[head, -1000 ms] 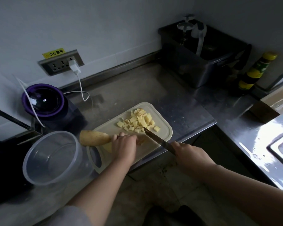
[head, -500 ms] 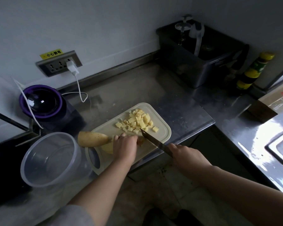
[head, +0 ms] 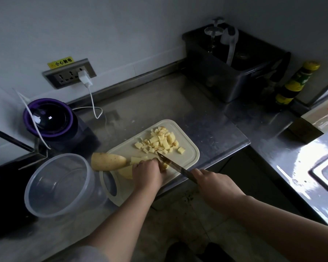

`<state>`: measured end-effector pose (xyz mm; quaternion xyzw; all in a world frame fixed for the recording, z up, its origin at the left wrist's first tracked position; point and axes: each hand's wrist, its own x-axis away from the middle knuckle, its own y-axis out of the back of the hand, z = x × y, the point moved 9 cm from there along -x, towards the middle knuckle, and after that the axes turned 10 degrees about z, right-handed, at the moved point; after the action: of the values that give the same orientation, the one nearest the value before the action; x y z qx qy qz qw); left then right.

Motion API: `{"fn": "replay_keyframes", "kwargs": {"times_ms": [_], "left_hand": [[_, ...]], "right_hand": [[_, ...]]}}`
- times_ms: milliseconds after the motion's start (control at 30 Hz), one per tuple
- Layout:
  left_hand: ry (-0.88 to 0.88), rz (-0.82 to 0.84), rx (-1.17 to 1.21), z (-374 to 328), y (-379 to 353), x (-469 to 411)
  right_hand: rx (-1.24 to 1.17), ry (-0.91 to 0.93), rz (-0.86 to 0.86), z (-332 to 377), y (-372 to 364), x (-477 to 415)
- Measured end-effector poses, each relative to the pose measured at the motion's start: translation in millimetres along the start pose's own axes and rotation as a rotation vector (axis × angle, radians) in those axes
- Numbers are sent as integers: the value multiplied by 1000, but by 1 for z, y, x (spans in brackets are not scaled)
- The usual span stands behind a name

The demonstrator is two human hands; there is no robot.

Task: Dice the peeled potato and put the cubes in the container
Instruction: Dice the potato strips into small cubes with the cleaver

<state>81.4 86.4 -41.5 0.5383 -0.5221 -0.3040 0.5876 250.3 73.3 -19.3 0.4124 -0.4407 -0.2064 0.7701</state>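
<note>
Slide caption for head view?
Left hand steadies yellow potato pieces on cream plastic board while right hand dices with steel knife.

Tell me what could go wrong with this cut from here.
1. The knife blade lies close against the left hand, which holds the potato strips down: a slip might nick a finger.
2. The cubes are piled near the board rim; sweeping them could push some onto the counter.

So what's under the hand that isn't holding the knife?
The left hand holds down pale potato pieces lying on the cutting board. Only their edges poke out around the hand; the knife blade sits beside them. How much potato lies beneath the palm is hidden.
</note>
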Motion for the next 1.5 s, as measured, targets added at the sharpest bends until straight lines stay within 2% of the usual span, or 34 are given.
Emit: {"fn": "replay_keyframes", "kwargs": {"times_ms": [333,667,1067,1233,1300,1400,1500], "left_hand": [[-7,-5,24,-1,-3,-3],[-9,19,30,-2,-7,-6],[-96,-74,16,-6,14,-27],[-81,-27,134,30,34,-31],[-107,51,145,48,42,-33],[-189,242,37,57,36,-34],[-246,312,-69,54,26,-34]], "right_hand": [[-13,19,37,3,-2,-1],[-35,38,149,2,-8,-21],[12,-13,-6,-15,33,-20],[-28,18,17,-5,33,-19],[-40,45,43,2,29,-19],[-47,76,89,12,21,-21],[-40,71,117,14,10,-26]]}}
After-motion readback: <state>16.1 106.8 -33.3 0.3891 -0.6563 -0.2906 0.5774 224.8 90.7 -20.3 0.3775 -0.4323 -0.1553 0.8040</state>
